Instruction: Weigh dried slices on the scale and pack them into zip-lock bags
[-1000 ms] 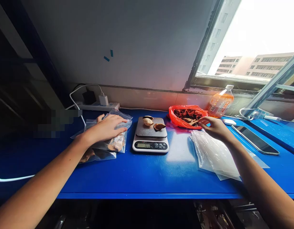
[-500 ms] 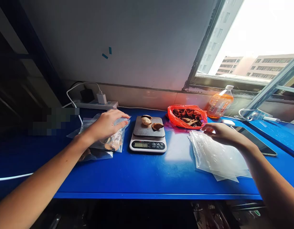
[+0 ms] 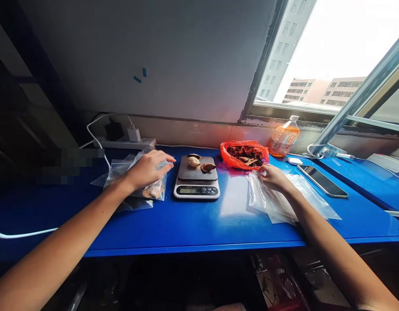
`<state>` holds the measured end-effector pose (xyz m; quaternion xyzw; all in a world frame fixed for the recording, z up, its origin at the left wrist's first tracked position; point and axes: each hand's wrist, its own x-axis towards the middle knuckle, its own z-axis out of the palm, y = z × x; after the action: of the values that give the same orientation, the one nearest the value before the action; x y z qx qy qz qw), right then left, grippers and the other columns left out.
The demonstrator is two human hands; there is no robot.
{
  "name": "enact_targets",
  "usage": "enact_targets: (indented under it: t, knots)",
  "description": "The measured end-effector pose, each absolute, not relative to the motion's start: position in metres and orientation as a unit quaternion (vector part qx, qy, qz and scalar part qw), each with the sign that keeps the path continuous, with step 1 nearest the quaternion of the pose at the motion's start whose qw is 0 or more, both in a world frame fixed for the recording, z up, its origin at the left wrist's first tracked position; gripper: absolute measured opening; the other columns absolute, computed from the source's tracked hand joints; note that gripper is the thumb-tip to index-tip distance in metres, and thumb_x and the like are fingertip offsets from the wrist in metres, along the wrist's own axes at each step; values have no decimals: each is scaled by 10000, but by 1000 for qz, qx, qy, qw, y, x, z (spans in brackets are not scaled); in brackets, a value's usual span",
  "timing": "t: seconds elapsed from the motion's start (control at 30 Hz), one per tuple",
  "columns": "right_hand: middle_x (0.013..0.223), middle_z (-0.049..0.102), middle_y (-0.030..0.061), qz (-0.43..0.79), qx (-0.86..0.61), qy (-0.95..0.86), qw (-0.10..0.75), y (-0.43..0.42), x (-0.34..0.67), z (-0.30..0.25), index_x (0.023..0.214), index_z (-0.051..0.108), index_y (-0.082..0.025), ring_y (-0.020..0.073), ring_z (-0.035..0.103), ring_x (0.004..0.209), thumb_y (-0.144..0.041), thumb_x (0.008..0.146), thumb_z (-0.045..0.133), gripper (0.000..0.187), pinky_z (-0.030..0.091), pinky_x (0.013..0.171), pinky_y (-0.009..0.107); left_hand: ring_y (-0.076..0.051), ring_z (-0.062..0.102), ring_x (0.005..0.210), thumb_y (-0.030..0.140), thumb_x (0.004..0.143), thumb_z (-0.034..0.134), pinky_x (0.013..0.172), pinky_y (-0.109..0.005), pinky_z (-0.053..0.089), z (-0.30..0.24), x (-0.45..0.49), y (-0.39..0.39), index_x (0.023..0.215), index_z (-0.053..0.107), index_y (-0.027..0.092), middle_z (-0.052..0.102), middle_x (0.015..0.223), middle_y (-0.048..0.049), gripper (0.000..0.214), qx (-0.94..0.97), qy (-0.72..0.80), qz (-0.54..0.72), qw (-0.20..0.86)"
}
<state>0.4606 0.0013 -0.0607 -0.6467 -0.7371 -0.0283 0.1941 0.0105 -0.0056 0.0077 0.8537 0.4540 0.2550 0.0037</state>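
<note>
My left hand (image 3: 151, 167) hovers over or rests on filled clear bags (image 3: 154, 191) left of the scale, its fingers stretched and apart; whether it touches them I cannot tell. Pale brown pieces show through the plastic. My right hand (image 3: 273, 177) pinches the upper edge of a clear plastic bag (image 3: 260, 196) on a fanned pile of flat bags. Between the hands stands a white kitchen scale (image 3: 196, 191), its display lit. Several dried shell-like pieces (image 3: 208, 167), brown outside and one paler, lie on its metal plate. A red plastic bag (image 3: 228, 162) behind the right hand holds many dark dried pieces.
A bottle with orange label and drink (image 3: 284, 138) stands by the wall. To the right lie a phone (image 3: 322, 181) and a small white case (image 3: 294, 161). A power strip (image 3: 147, 143) with charger and white cable sits back left. A metal bar slants at right.
My right hand has come down and leftward onto the flat bags' upper edge and closed there. The left hand stays nearly the same. The whole view has shifted slightly.
</note>
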Motion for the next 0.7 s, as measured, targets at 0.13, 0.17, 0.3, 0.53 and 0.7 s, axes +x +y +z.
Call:
enact_targets:
  t: [0.13, 0.17, 0.3, 0.53, 0.7]
  knots:
    - [879, 672, 127, -45, -647, -734, 201, 2, 459, -60, 790, 631, -174, 246, 605, 804, -184, 737, 562, 88, 445, 716, 343, -223, 584, 1069, 419, 880, 453, 967, -351, 426, 8, 13, -7, 1023, 680, 194, 704, 1083, -50, 350, 868, 432, 246, 12]
    - [866, 674, 126, -47, -645, -736, 200, 2, 459, -59, 789, 631, -173, 244, 603, 783, -185, 737, 561, 89, 439, 696, 340, -222, 584, 1067, 417, 880, 452, 967, -352, 426, 8, 12, -8, 1021, 680, 191, 705, 1082, -51, 351, 868, 431, 247, 12]
    - [784, 665, 95, -44, -628, -754, 189, 1, 463, -60, 771, 620, -173, 204, 587, 700, -178, 727, 568, 68, 424, 638, 305, -222, 587, 1061, 411, 882, 453, 961, -354, 431, 9, 9, -8, 1021, 679, 194, 704, 1080, -50, 343, 865, 435, 252, 12]
    - [748, 656, 77, -50, -587, -778, 218, 6, 465, -65, 815, 622, -186, 202, 586, 701, -148, 726, 516, 143, 445, 629, 318, -225, 578, 1056, 406, 892, 451, 962, -363, 424, 9, 8, -9, 1013, 682, 195, 705, 1072, -51, 335, 870, 423, 253, 11]
    - [864, 682, 92, -93, -555, -772, 295, 5, 456, -41, 830, 626, -204, 228, 618, 832, -154, 766, 479, 168, 489, 751, 378, -230, 572, 1064, 401, 899, 465, 965, -378, 425, 11, 7, -11, 1029, 683, 196, 701, 1080, -54, 326, 869, 419, 262, 15]
